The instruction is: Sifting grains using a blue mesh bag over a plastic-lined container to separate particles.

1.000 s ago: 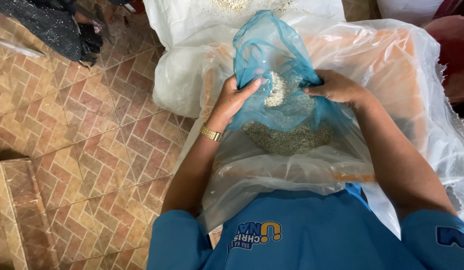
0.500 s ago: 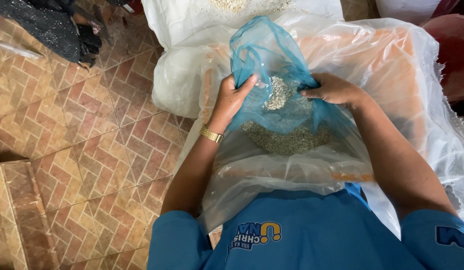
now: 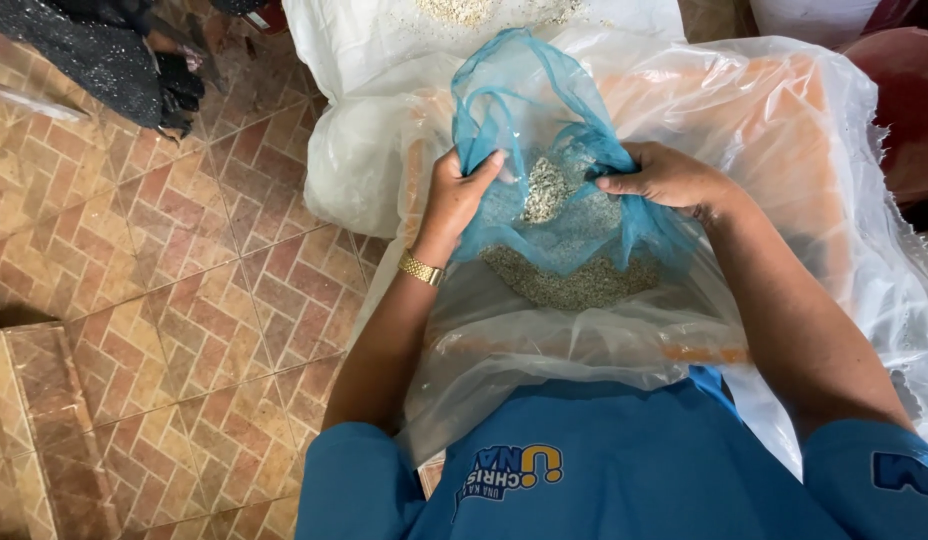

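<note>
Both hands, left hand (image 3: 462, 195) and right hand (image 3: 664, 180), now grip the blue mesh bag (image 3: 544, 130) higher than a second ago, settling the pale grain (image 3: 579, 285) lower at frame centre.

The left hand (image 3: 452, 200) has slid a little up and left on the blue mesh bag (image 3: 544, 150), the thumb now lifted. The pale grains (image 3: 579, 280) have settled lower, and the bag's top stands taller and looser.

The blue mesh bag (image 3: 544, 150) hides most fingers (image 3: 484, 165) of both hands; the white sack (image 3: 384, 60) is cut off at the top edge.
</note>
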